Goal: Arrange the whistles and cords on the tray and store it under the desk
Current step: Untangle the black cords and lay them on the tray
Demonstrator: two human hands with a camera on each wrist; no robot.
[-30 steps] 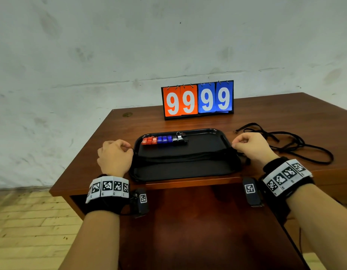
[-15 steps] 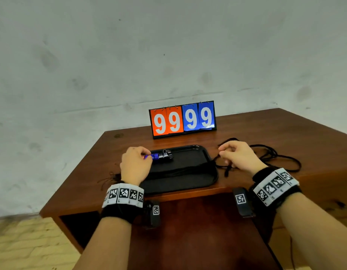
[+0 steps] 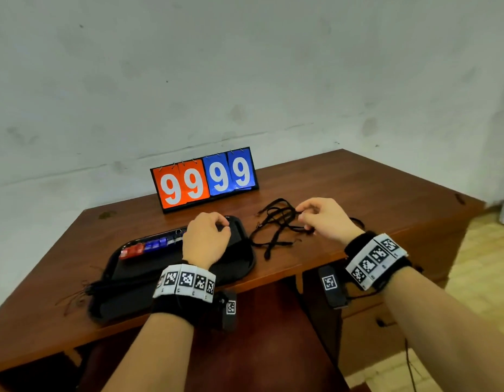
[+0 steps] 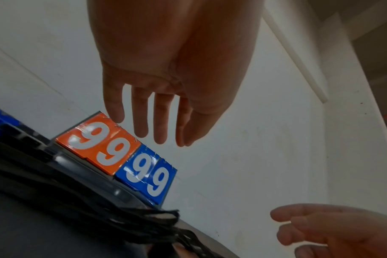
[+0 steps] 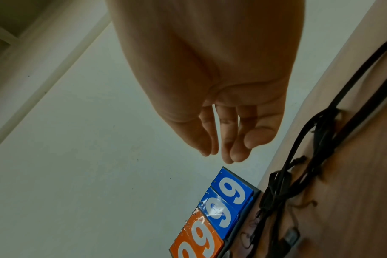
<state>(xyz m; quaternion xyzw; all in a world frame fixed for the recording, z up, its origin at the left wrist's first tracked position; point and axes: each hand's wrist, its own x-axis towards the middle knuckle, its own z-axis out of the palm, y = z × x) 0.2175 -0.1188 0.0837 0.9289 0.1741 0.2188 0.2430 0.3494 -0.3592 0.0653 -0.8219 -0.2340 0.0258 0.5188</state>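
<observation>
A black tray (image 3: 246,263) lies on the brown desk at the left. Red whistles (image 3: 132,251), blue whistles (image 3: 154,245) and dark ones form a row along its far side. A bundle of black cords (image 4: 121,223) lies across the tray. More black cords (image 3: 276,227) lie tangled on the desk right of the tray. My left hand (image 3: 224,224) hovers over the tray's right part, its fingers (image 4: 157,122) relaxed and holding nothing. My right hand (image 3: 303,213) hangs over the tangle (image 5: 298,174), fingers (image 5: 223,143) loose and holding nothing.
An orange and blue flip scoreboard (image 3: 205,179) reading 99 99 stands at the desk's back edge against the white wall. Frayed cord ends (image 3: 75,298) stick out past the tray's left end. A dark opening under the desk (image 3: 245,349) lies below my wrists.
Both hands left the tray's side edges. The left moved rightward over the tray, past the whistles. The right moved out over the loose cords on the desk.
</observation>
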